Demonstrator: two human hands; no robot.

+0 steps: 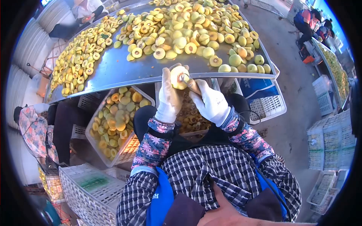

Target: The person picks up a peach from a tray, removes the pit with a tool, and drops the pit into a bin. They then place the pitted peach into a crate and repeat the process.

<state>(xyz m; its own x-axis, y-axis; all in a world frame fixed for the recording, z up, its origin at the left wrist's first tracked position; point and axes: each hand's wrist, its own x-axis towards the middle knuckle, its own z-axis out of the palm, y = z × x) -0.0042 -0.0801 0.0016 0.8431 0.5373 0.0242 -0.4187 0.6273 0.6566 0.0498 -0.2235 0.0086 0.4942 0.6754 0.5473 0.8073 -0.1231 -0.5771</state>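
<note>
My left hand, in a white glove with a stained palm side, is closed around a yellow peach half, its cut face turned up. My right hand, also gloved, grips the wooden handle of a pitting knife. The tool's metal end meets the reddish centre of the cut face. Both hands are just before the front edge of a metal table, above a crate of pits and scraps. Many halved and whole peaches lie heaped on the table.
A crate of peach halves stands left of my knees; a white crate with a blue bag is at the right. Stacked crates are near my left elbow. Other people sit at left and work at another table far right.
</note>
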